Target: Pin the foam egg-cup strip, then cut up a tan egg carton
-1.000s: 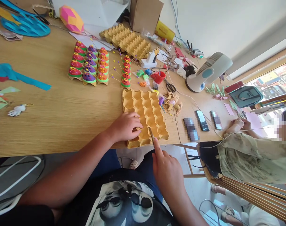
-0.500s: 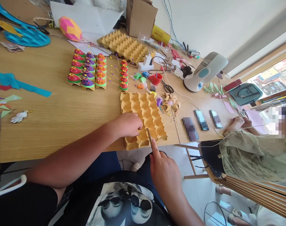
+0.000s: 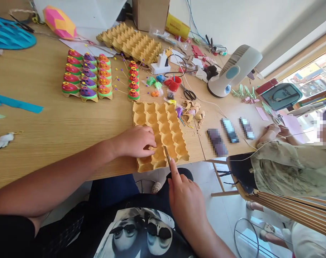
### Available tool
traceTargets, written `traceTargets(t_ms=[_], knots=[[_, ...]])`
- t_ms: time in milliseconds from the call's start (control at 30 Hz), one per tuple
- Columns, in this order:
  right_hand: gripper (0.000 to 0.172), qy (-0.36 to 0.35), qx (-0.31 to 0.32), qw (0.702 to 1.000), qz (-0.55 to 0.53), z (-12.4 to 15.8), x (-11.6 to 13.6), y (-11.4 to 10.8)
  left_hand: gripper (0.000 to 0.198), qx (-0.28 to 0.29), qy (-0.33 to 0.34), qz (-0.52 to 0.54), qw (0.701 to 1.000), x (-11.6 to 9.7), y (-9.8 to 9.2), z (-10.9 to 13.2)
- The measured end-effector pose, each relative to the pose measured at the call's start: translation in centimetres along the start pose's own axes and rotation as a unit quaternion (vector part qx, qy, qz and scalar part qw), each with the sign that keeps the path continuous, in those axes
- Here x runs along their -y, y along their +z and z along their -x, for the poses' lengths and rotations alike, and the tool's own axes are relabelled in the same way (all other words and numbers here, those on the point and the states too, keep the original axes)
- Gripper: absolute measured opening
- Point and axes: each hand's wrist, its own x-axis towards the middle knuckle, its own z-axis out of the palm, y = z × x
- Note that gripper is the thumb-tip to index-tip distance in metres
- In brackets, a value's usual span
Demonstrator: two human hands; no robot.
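A yellow cardboard egg tray (image 3: 163, 134) lies at the table's front edge with its cups facing up. My left hand (image 3: 140, 141) rests on its left side, fingers curled down over the cups and thumb dipping into one, so the tray is held. A slim knife (image 3: 167, 156) is in my right hand (image 3: 186, 195), the index finger stretched along its back. Its blade points away from me and touches the tray between two rows of cups. The handle is hidden inside my palm.
Painted egg-cup pieces (image 3: 88, 77) stand at the back left, near a second egg tray (image 3: 130, 41). Behind my tray are a red cup (image 3: 174, 83), scissors (image 3: 188, 92), torn carton scraps (image 3: 191, 109) and a white fan (image 3: 230, 73). Another person (image 3: 283, 166) sits at right.
My view has shifted slightly, moving most things on the table leftward. My left hand's fingers have spread a little on the tray; the knife stays at nearly the same place.
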Motion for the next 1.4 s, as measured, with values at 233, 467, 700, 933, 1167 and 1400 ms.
traceTargets(t_ms=[233,467,700,933,1167,1400], knots=[[0.063,-0.006,-0.029,0.999,-0.02,0.2,0.1,0.6,0.013,-0.047,0.006,0.009,0.999,0.1,1.2,0.9],[0.062,0.002,-0.053,0.998,-0.017,-0.3,0.3,-1.0,0.014,-0.07,0.019,0.013,0.997,0.5,2.0,1.0],[0.06,0.012,-0.048,0.999,-0.02,-0.5,0.4,-0.2,0.018,-0.088,0.024,0.017,0.996,0.7,2.2,1.1],[0.061,0.016,-0.046,0.998,-0.033,-0.3,0.8,0.2,0.018,-0.084,0.016,0.027,0.996,0.6,2.1,1.0],[0.061,0.021,-0.046,0.999,-0.013,-0.2,0.9,0.4,0.017,-0.095,0.023,0.028,0.995,0.6,2.1,1.0],[0.064,0.021,-0.054,0.998,0.019,-1.0,1.5,0.3,0.017,-0.095,0.031,0.017,0.995,0.8,2.2,1.0]])
